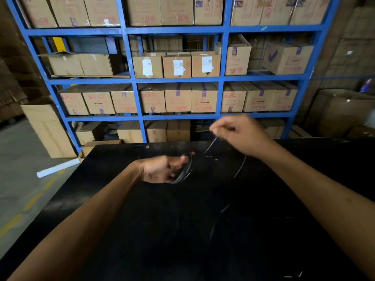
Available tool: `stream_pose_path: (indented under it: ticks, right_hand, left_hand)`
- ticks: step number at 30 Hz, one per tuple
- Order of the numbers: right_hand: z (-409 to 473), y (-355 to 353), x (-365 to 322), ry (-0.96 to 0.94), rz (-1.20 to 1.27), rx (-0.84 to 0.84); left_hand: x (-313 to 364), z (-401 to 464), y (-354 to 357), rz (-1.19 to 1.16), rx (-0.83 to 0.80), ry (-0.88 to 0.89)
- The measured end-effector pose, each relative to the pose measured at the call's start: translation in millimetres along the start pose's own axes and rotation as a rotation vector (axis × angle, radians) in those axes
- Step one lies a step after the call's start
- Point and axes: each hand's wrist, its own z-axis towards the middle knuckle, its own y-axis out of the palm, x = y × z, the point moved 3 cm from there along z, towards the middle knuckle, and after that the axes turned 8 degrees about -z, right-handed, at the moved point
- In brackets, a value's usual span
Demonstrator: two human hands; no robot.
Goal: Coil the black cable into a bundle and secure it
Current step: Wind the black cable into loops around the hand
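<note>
At frame centre, above the black table [142, 230], the left hand [162, 169] curls its fingers round one coiled black cable [187, 169], while the right hand [241, 134] pinches its single free strand, raised up right. Cardboard boxes [176, 98] on the blue rack [221, 78] behind read "ADH".

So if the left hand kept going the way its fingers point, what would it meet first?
Probably the taut stretch of black cable that runs up to the right hand. The left hand already holds the coil; depth is unclear.
</note>
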Motion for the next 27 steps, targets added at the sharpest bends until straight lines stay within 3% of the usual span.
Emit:
stream_pose_path:
  ticks: [5,8,11,14,19,27]
  right_hand:
    - [23,-18,3,-0.062,0.041,0.094]
    - [30,-16,-1,-0.103,0.208,0.072]
    - [27,-21,-11,-0.148,0.593,-0.030]
    - [18,-21,-21,-0.212,0.762,-0.290]
    - [-12,4,-32,-0.260,0.536,-0.766]
    - [-46,58,-6,-0.097,0.327,-1.071]
  left_hand:
    - [-8,-2,38,-0.008,-0.308,-0.137]
    - [-3,-2,39,-0.011,-0.352,-0.118]
    - [3,4,22,-0.186,-0.240,0.023]
    - [6,6,-4,-0.389,-0.010,0.176]
    - [4,9,-39,-0.713,0.186,0.352]
    - [18,-5,-78,-0.947,0.241,0.452]
